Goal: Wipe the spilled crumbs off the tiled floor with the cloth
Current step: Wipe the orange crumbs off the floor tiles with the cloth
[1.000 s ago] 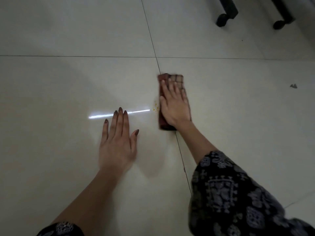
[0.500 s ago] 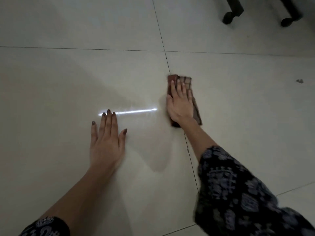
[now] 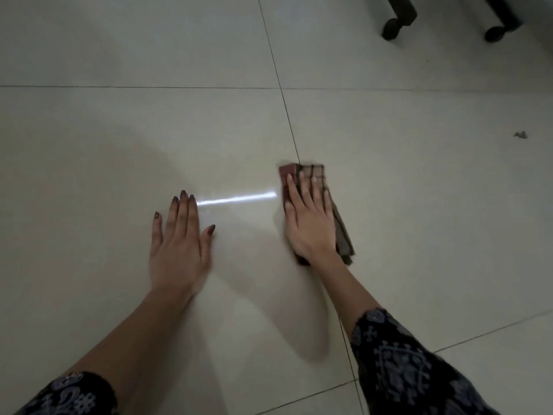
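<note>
the cloth [image 3: 339,232], a folded checked rag in dull red and brown, lies flat on the tiled floor [image 3: 434,205], across the grout line [image 3: 287,115] that runs from far to near, right of centre. it looks light, soft and limp. it would bunch or unfold if dragged by one corner, so i judge the best hold is a flat palm over its middle, pressing down so the whole pad slides on the glossy tile. the right hand [image 3: 311,226] does that: fingers straight and pressed close together on top, thumb along the cloth's left edge, no pinching. no crumbs show; whether any sit under the cloth cannot be told. just left of it a bright streak of light [image 3: 236,199] reflects off the tile, reaching the left hand [image 3: 178,244], which rests flat on the floor, fingers together, thumb angled out, seemingly as a brace. far right lies a small grey scrap [image 3: 520,134]; two dark castor feet [image 3: 392,28] stand at the far right edge.
</note>
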